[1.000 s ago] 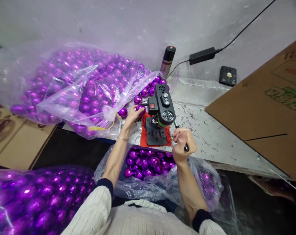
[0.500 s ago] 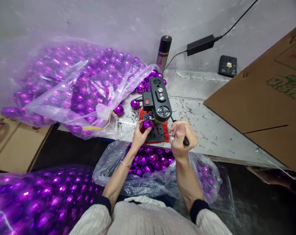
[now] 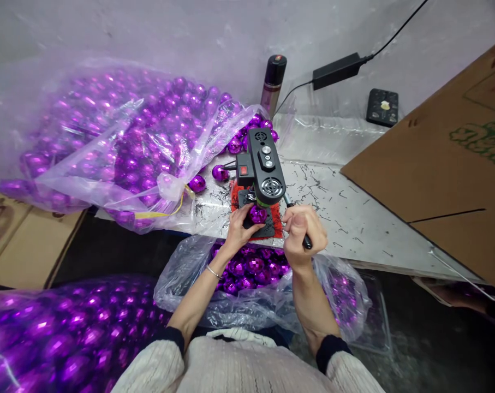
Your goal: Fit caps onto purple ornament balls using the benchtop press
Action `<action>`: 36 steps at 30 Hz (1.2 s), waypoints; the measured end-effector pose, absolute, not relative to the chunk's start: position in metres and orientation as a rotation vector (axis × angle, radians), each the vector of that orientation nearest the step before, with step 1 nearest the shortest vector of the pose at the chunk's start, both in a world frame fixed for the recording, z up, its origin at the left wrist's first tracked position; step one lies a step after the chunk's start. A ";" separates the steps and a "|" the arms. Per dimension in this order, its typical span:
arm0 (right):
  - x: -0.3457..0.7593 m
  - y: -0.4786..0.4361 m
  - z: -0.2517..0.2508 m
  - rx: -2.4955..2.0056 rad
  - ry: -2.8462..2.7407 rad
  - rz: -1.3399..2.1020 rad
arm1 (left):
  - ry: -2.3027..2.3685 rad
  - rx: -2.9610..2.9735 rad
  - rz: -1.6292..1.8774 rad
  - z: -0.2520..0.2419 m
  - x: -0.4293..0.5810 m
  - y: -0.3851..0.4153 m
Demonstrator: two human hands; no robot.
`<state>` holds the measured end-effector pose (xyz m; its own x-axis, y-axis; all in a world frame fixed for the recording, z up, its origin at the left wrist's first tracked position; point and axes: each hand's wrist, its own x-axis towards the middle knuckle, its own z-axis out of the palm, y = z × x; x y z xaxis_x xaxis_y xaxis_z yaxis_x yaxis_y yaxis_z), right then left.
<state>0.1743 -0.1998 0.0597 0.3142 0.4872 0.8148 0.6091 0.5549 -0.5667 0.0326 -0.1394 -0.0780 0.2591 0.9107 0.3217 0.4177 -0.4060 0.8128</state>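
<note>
My left hand pinches a shiny purple faceted ball from its left side, thumb below and fingers above. The ball is at the front of a black bench press machine, just under the lower end of its head. My right hand is wrapped round the black-gripped lever on the machine's right side. Beneath the machine lies a red mat with a black base plate. Directly below my hands, an open clear plastic bag holds many purple balls.
A big translucent bag of purple balls lies on the table's left; another bag is lower left. Behind stand a spray can and a black power adapter. A cardboard box leans at right. Dark wire bits litter the tabletop.
My left hand has carried the ball slightly right, under the machine's head. My right hand has shifted a little left and stays on the lever. One loose ball beside the machine has moved left.
</note>
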 end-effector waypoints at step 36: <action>0.172 -0.195 0.022 -1.003 -1.243 -0.106 | 1.135 1.983 1.135 -0.079 0.035 -0.138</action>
<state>0.1724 -0.1949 0.0217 0.3747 0.4352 0.8187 0.5672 0.5908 -0.5737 0.0349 -0.1384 -0.0791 0.2754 0.8808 0.3852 0.3851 -0.4682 0.7953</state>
